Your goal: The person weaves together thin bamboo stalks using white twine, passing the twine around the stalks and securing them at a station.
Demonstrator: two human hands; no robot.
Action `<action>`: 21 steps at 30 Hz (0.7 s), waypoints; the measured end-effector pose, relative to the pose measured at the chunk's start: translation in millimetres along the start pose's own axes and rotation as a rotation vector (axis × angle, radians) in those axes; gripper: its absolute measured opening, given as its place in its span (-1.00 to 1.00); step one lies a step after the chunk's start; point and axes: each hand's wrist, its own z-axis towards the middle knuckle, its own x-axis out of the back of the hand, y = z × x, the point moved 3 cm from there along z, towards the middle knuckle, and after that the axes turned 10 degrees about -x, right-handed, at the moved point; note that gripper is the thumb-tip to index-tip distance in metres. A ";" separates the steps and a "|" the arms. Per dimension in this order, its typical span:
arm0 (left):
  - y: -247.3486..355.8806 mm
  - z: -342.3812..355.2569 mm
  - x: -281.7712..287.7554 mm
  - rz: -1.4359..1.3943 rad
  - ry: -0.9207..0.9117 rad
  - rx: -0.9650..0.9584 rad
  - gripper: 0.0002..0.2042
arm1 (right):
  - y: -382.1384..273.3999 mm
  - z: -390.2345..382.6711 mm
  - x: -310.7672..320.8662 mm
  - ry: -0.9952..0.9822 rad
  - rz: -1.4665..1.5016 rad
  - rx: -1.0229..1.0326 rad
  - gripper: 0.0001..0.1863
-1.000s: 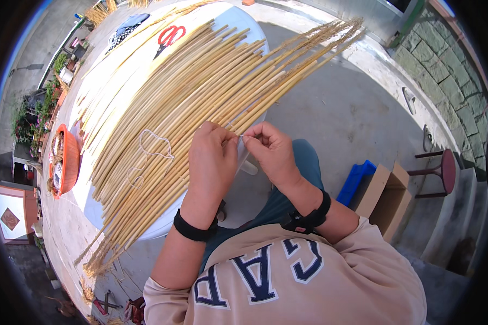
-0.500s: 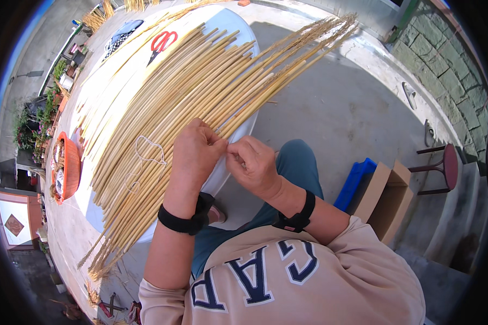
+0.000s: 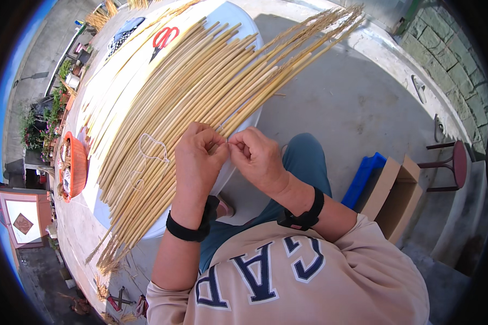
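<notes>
While pinching apparent fine pale thread (image 3: 228, 140) with left hand (image 3: 198, 155) and right hand (image 3: 259, 162), both narrowed, at the near right edge of long golden dried stalks (image 3: 200, 86), seems busy with a knotting step. See loosely looped white string (image 3: 167, 160) lying on the stalks, rounded pale-blue surface (image 3: 241, 19) beneath. Probably calls next for steady, even tension.

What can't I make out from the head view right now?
All in the head view:
- Anything pinched by the left hand and right hand: too small, covered by the hands.
- Thread's ends: too thin to trace.
- Stalks beneath the left hand: hidden by it.
- Bowl's contents: too small.
</notes>
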 end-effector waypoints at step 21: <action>0.5 -7.8 -2.2 0.017 0.071 -0.047 -0.92 | -1.7 13.9 4.9 0.028 -0.167 0.340 -0.85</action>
